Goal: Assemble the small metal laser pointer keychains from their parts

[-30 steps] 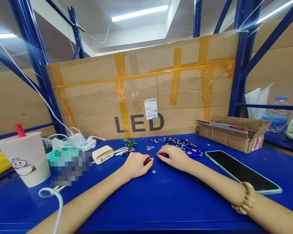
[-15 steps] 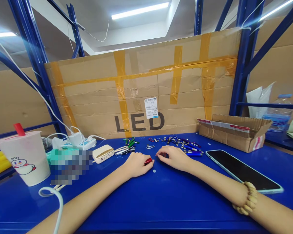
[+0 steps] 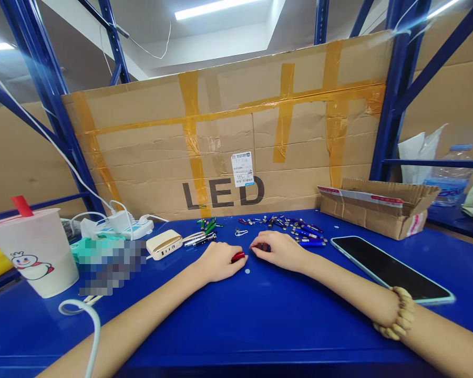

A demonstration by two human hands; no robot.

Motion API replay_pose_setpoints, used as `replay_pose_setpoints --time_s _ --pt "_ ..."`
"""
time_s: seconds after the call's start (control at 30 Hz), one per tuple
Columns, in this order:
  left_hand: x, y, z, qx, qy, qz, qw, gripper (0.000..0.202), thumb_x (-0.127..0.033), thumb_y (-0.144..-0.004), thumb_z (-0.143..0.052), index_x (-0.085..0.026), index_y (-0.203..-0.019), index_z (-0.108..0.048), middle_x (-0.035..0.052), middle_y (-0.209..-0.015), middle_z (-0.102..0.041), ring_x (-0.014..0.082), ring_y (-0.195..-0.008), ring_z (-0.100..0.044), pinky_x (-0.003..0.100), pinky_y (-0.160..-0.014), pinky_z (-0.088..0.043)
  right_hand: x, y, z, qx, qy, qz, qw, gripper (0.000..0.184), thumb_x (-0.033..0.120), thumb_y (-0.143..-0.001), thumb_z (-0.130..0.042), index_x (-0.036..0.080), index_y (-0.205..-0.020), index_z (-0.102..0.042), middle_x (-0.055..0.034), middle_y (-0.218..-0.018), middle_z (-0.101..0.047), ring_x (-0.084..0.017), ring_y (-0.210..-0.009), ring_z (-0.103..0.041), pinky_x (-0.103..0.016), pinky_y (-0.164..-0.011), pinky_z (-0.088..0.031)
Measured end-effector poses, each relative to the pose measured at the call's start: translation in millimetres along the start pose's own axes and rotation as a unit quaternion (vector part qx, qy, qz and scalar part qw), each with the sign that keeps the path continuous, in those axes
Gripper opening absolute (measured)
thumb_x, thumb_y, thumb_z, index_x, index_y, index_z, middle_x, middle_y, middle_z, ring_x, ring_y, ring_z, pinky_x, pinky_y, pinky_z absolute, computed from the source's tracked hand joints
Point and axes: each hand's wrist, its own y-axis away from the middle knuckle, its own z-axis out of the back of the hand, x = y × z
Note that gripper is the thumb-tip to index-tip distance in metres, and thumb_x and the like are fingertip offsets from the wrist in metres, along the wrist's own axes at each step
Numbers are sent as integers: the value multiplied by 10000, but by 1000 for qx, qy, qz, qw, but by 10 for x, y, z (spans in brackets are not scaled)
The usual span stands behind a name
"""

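Note:
My left hand (image 3: 222, 262) rests low over the blue tabletop, fingers closed around a shiny red metal cylinder (image 3: 238, 256), its ends mostly covered. Opposite it, a short gap away, my right hand (image 3: 278, 252) has its fingers curled down. Something dark red (image 3: 265, 247) shows in the hollow of that hand, but its shape is hidden. Beyond the hands lies a small silver clip (image 3: 241, 232). Several blue metal cylinders (image 3: 312, 243) and small clips are heaped behind my right hand. Green cylinders (image 3: 210, 226) and silver-and-black ones (image 3: 199, 239) lie behind my left hand.
A phone (image 3: 390, 268) and an open cardboard box (image 3: 378, 210) are on the right. On the left stand a cup with a red straw (image 3: 43, 257), a cream-and-gold power bank (image 3: 164, 244) and a power strip (image 3: 142, 229). A white cable (image 3: 94, 325) loops over my left forearm.
The view has shifted slightly, so everything sits a little higher in the picture. Both hands keep nearly the same pose, and the red cylinder stays in my left hand.

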Motion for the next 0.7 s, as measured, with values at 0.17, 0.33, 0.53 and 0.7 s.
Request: replay_pose_setpoints --time_s 0.17,0.33,0.53,0.7 --pt "3 1 -1 1 3 0 1000 398 -426 -875 -314 -191 -720 -596 27 -609 -633 168 -583 -598 246 -492 -297 -10 -3 -9 -2 3 3 1000 251 281 -805 -447 221 -918 -664 -28 -917 -640 -142 -828 -571 -253 -714 -417" --pt "3 2 -6 -1 -7 -1 1000 393 -419 -878 -312 -200 -736 -605 23 -627 -645 168 -594 -601 246 -488 -279 2 -3 -6 -3 9 -1 1000 246 277 -799 -450 233 -913 -663 -16 -914 -641 -143 -831 -571 -252 -707 -416" --pt "1 1 -12 1 -15 6 1000 403 -429 -880 -301 -212 -755 -616 17 -633 -649 155 -583 -586 237 -481 -239 8 1 3 -3 5 -6 1000 247 276 -806 -446 223 -911 -663 -19 -913 -645 -151 -833 -572 -262 -711 -414" --pt "-9 -4 -4 2 -22 15 1000 421 -432 -882 -284 -208 -734 -609 21 -632 -645 158 -586 -587 241 -488 -235 -16 -3 -2 -14 -3 -2 1000 239 279 -817 -451 208 -918 -656 -24 -925 -654 -158 -861 -577 -267 -736 -414"
